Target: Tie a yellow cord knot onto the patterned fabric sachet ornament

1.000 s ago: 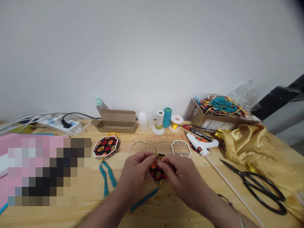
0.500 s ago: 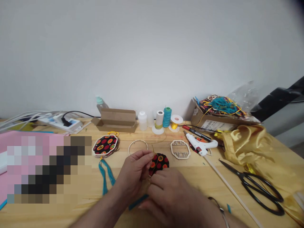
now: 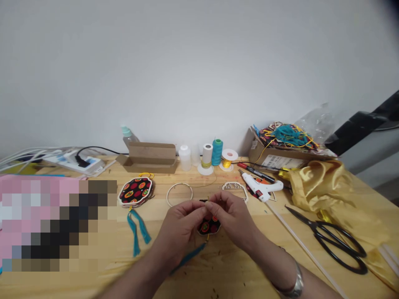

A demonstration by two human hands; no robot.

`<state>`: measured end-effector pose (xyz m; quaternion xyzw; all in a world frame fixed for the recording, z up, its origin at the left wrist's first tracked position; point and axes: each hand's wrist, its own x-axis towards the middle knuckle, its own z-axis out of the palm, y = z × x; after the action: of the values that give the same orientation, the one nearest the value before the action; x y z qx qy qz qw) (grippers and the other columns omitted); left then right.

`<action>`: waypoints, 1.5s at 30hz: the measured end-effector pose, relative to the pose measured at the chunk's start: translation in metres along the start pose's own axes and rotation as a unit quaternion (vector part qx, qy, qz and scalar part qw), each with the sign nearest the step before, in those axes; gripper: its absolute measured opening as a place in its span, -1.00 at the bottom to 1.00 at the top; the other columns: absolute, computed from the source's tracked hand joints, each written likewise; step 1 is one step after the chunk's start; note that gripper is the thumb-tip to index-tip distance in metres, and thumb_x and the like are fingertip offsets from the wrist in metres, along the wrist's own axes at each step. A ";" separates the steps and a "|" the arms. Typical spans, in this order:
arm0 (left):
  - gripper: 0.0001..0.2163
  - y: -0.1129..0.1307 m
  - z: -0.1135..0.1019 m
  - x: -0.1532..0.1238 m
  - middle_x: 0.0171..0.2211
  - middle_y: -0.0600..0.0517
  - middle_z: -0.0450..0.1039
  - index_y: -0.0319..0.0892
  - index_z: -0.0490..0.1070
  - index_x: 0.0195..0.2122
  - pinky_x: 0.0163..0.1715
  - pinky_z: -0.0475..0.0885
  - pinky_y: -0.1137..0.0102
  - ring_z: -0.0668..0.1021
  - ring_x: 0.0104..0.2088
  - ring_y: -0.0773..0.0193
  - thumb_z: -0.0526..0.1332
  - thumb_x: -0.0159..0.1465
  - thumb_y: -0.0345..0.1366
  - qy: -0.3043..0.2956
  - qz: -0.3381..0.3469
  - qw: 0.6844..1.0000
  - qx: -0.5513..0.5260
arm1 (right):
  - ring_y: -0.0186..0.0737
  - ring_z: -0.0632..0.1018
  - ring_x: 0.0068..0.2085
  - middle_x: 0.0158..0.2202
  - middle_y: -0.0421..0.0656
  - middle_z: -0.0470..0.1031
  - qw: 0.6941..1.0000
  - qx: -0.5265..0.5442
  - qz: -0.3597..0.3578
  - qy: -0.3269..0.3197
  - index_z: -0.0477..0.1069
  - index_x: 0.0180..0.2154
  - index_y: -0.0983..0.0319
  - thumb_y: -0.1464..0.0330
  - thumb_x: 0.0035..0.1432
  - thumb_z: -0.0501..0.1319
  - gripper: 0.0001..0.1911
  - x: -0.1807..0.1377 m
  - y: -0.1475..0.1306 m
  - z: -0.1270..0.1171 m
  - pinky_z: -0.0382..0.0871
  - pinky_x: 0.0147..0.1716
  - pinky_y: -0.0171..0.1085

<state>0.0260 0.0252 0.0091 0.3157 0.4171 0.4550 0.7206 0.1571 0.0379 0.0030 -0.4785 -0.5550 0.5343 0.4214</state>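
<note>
Patterned pendant (image 3: pixel 212 227): in the head view it sat below the joined fingertips at the near middle of the tabletop (image 3: pixel 237 278), its far part covered by the hands; whether it lay flat or was slightly raised could not be told.
Right hand (image 3: pixel 235 218): it had come back from the near side of the pendant, where it was a blur moments earlier, to meet the other hand; its grip was pinched, thumb against forefinger, on the cord.
Left hand (image 3: pixel 183 220): its grip was also pinched on the cord, fingertips touching those of the right.
Cord (image 3: pixel 208 198): the loop visible a moment before was now hidden except for a short bit beyond the fingertips, so a knot could not be confirmed.
Teal tassel (image 3: pixel 190 257): it trailed from the pendant's near edge toward the left forearm.
Lattice frame (image 3: pixel 232 185): the right hand now partly covered it, though it had shown whole earlier.
Meaning: with both hands together again, the work appeared to be fine handling of the cord, probably drawing or tying it, and seemed unfinished.
</note>
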 end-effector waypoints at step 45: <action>-0.88 0.002 0.000 -0.002 -0.53 0.03 0.51 -0.23 0.51 -0.47 -0.44 0.35 0.49 0.48 -0.49 0.34 0.26 0.08 -0.28 0.010 0.008 0.997 0.078 | -0.40 0.33 -0.55 -0.59 -0.28 0.31 0.998 -0.052 0.035 -0.029 0.30 -0.52 0.27 0.40 0.00 0.14 -0.90 0.002 -0.009 -0.010 0.20 -0.57 -0.40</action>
<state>0.0245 0.0246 0.0114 0.3697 0.4554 0.4303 0.6862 0.1657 0.0420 0.0130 -0.5035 -0.5769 0.5327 0.3604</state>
